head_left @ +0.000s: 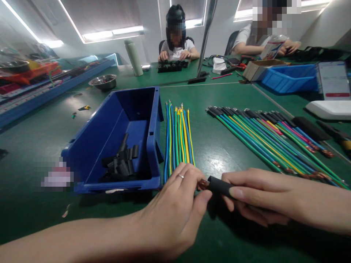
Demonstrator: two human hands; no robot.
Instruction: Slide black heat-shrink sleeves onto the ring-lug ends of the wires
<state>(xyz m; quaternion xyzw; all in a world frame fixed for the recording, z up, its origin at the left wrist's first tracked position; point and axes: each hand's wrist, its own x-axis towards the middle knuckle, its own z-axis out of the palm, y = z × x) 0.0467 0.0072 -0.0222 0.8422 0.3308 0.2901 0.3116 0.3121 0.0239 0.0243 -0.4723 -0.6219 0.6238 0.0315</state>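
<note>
My left hand (179, 204), a ring on one finger, is closed on a wire whose bare copper end (203, 183) pokes out past the fingertips. A black heat-shrink sleeve (221, 186) is pinched between the thumb and fingers of my right hand (255, 195). The sleeve's open mouth is right at the copper end; whether the copper has entered it I cannot tell. Beyond my left hand lie blue, green and yellow wires (179, 135), their near ends hidden by it. A blue bin (111, 120) with several short black sleeves (120, 164) stands to the left.
Wires with black sleeved ends (255, 138) lie in a slanted row at right, near pliers (338, 137). Farther back are a metal bowl (103, 82), a green bottle (134, 58), a metal stand (203, 47) and a light blue bin (290, 78). Two people sit across the table.
</note>
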